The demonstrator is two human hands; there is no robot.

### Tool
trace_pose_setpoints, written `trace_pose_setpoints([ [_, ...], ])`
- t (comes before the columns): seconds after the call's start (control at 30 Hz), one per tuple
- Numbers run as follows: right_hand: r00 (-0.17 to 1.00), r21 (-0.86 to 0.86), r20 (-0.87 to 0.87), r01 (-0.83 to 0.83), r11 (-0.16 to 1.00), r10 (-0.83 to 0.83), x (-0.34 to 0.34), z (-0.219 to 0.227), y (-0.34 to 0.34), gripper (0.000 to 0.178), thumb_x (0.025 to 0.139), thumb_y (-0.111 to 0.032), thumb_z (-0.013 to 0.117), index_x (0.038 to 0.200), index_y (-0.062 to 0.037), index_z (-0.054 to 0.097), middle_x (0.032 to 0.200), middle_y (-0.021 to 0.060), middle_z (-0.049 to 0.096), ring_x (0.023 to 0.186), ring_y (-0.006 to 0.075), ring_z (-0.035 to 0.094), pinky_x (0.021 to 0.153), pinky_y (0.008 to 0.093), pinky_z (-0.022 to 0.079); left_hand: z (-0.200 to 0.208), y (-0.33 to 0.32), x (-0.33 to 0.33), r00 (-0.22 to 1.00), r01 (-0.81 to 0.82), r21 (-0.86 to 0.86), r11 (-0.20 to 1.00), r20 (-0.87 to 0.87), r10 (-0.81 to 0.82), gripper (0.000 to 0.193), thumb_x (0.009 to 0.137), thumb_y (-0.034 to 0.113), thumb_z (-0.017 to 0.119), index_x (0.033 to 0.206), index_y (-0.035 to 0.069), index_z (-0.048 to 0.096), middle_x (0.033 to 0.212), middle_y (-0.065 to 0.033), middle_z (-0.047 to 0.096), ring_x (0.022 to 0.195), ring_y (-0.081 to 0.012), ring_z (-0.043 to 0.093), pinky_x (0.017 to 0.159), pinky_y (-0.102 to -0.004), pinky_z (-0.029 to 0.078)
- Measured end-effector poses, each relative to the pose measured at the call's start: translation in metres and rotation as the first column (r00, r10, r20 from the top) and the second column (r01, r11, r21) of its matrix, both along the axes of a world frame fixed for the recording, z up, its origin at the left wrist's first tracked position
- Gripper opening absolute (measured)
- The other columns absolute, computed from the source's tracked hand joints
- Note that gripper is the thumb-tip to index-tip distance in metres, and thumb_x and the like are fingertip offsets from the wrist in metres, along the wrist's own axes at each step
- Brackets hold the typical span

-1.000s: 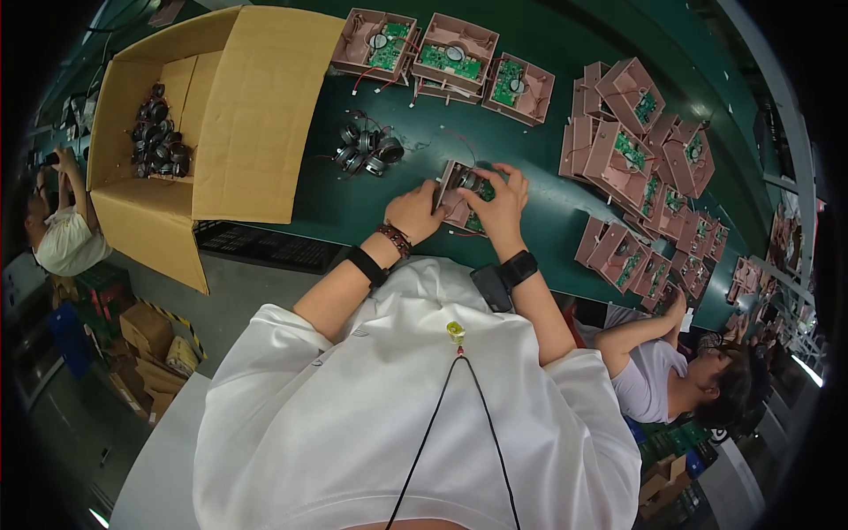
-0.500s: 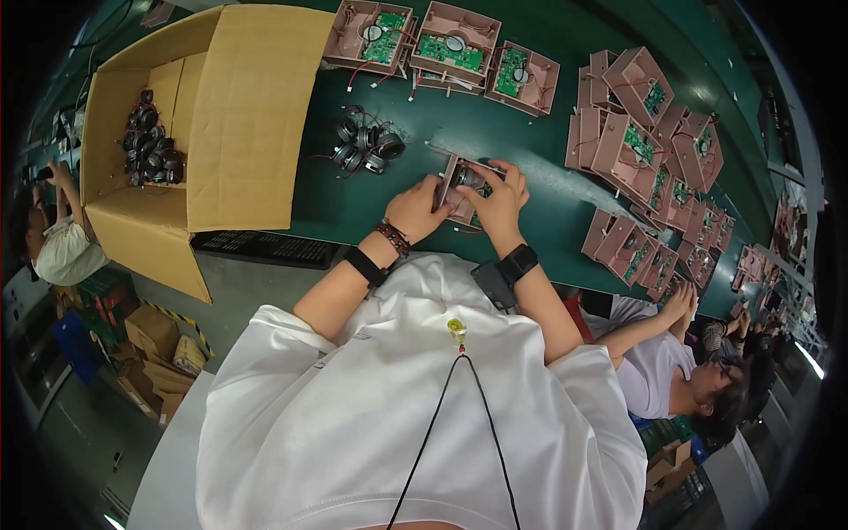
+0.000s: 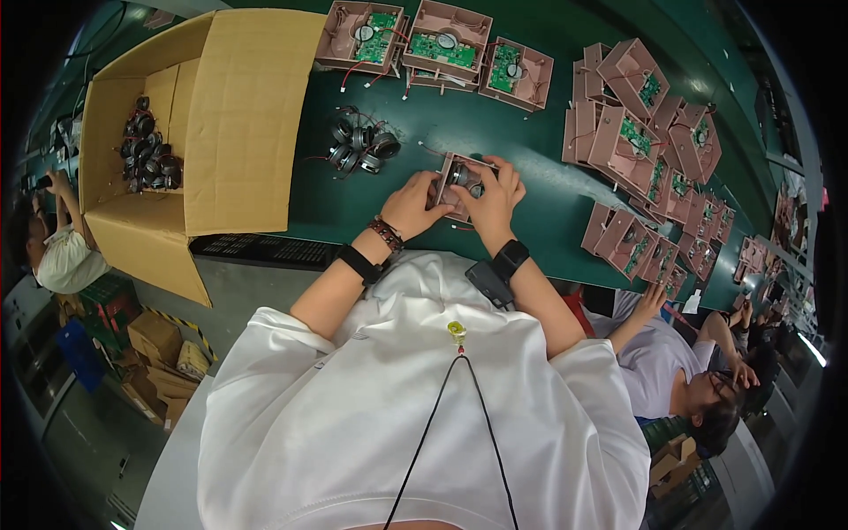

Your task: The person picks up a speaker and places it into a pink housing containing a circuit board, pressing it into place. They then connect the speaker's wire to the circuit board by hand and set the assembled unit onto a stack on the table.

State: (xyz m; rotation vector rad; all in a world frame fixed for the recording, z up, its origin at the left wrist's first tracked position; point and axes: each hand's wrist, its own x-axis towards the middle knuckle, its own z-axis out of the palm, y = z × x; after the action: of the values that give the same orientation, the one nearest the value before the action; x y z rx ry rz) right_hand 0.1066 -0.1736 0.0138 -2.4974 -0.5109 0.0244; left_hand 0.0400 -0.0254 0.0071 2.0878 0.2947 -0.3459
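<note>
A pink plastic housing [image 3: 448, 184] lies on the green table in front of me, with a round dark speaker [image 3: 459, 173] inside it. My left hand [image 3: 412, 208] grips the housing's left wall, thumb along the near side. Over the right side bends my right hand [image 3: 492, 196], its fingers on the far right edge and its thumb reaching in by the speaker. Part of the interior is hidden under that hand. Thin wires stick out past the housing. To the left, a small heap of loose speakers [image 3: 361, 141] with wires rests on the table.
An open cardboard box [image 3: 252, 124] holding more speakers stands at the left. Pink housings with green circuit boards [image 3: 442, 51] line the far side. Stacked housings [image 3: 623, 155] crowd the right, where a co-worker [image 3: 658, 353] sits. A black slotted strip [image 3: 274, 250] runs along the table's near edge.
Both my hands stay on the housing, with my right thumb shifted slightly over the speaker. At the right, the co-worker's hands have parted, one now raised near the head.
</note>
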Motion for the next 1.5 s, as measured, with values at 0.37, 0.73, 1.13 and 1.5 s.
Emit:
trace_pose_setpoints([
  [0.37,0.999,-0.064,-0.042,-0.034,0.997,0.031,0.001,0.001,0.003,0.039,0.057,-0.018,0.075,0.092,-0.0119,0.059,0.108,0.002,0.048,0.105,0.0219,0.041,0.091,0.0419,0.021,-0.01,-0.001,0.024,0.994,-0.103,-0.02,0.994,0.03,0.104,0.042,0.076,0.032,0.064,0.107,0.006,0.052,0.097,-0.0108,0.058,0.084,-0.024,0.06,0.073,-0.0339,0.048],
  [0.73,0.998,-0.102,-0.017,-0.064,0.993,0.063,-0.001,0.007,0.005,0.039,0.056,-0.014,0.073,0.091,-0.0115,0.056,0.107,0.0046,0.046,0.104,0.0238,0.042,0.094,0.0464,0.021,-0.032,0.003,0.041,0.977,-0.176,-0.11,0.978,-0.145,0.159,0.042,0.071,0.035,0.068,0.1,0.007,0.055,0.093,-0.009,0.062,0.091,-0.0252,0.059,0.078,-0.0342,0.046],
  [1.13,0.993,-0.143,-0.093,-0.081,0.986,0.068,0.016,0.014,0.008,0.036,0.061,-0.014,0.07,0.093,-0.0109,0.053,0.106,0.0053,0.046,0.105,0.0233,0.042,0.093,0.0458,0.024,0.001,-0.007,0.057,0.954,-0.243,0.14,0.96,-0.147,0.263,0.04,0.07,0.033,0.069,0.095,0.006,0.054,0.09,-0.0081,0.063,0.082,-0.0238,0.062,0.073,-0.0343,0.047],
  [1.5,0.943,0.101,0.036,-0.333,0.938,0.331,0.023,0.033,0.038,0.032,0.067,-0.019,0.068,0.095,-0.0098,0.057,0.096,0.0085,0.054,0.094,0.0245,0.05,0.086,0.0403,0.031,-0.024,0.003,0.029,0.975,-0.167,-0.372,0.913,0.075,0.208,0.038,0.075,0.023,0.065,0.107,0.007,0.053,0.09,-0.0088,0.063,0.086,-0.0234,0.061,0.074,-0.031,0.047],
])
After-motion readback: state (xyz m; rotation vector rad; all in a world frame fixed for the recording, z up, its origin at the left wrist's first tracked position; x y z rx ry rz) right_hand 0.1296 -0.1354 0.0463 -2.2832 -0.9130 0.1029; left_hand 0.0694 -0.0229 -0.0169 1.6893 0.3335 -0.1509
